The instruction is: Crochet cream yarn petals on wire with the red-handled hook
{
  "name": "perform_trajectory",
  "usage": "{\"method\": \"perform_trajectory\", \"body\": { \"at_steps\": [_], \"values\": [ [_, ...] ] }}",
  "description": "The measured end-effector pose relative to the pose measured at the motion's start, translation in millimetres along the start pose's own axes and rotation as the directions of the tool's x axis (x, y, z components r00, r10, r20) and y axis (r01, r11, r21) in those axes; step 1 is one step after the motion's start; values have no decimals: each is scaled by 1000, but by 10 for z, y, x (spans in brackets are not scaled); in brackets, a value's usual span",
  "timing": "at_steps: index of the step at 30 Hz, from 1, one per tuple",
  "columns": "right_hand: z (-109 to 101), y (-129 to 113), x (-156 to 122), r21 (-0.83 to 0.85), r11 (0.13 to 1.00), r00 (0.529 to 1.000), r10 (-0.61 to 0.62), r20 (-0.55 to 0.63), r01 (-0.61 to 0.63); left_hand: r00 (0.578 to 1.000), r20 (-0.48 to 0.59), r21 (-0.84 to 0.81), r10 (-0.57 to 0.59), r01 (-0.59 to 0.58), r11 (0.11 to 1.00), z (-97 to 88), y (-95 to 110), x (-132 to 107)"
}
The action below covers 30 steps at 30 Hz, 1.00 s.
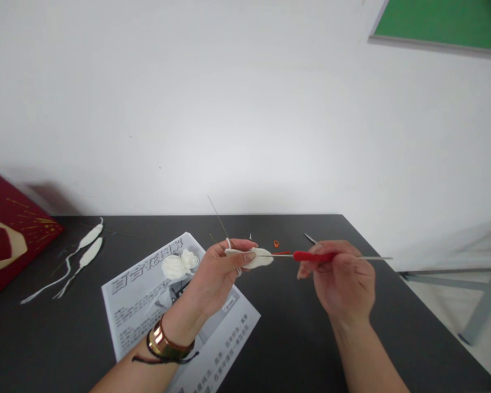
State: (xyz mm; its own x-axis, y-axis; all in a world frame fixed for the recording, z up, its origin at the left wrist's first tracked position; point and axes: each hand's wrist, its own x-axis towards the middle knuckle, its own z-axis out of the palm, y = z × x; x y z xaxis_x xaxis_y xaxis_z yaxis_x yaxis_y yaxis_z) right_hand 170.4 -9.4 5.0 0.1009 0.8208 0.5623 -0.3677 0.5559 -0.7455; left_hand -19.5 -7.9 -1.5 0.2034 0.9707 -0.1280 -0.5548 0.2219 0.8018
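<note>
L hand (225, 267) pinches a white crochet piece (258, 257) above the table (294, 327), fingers closed on it. R hand (343, 278) grips a red hook (311, 256), shaft horizontal, tip pointing left into the piece w/ both hands level.

The table (294, 327) has a dark matte top. A printed sheet (135, 305) lies flat beneath the left hand (216, 273). A white yarn piece (180, 265) rests on the sheet, just left of that hand. Two white crocheted strips (92, 236) with loose tails lie well left of the grip, and a red box (8, 245) sits farther left. A small orange marker (276, 243) lies just beyond the grip, and a metal tool (310, 238) lies beyond the right hand (343, 278).
</note>
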Motion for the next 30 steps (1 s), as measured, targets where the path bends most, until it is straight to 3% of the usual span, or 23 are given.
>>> {"method": "perform_trajectory", "body": {
  "at_steps": [5, 30],
  "values": [
    [19, 40, -11, -81, 997, 996, -20, -88, 13, 1000, 19, 2, -7, 7, 1000, 17, 10, -15],
    [11, 81, -29, -88, 994, 996, 53, -67, -58, 998, 59, 23, -27, 25, 999, 20, 16, -47]
  ]
}}
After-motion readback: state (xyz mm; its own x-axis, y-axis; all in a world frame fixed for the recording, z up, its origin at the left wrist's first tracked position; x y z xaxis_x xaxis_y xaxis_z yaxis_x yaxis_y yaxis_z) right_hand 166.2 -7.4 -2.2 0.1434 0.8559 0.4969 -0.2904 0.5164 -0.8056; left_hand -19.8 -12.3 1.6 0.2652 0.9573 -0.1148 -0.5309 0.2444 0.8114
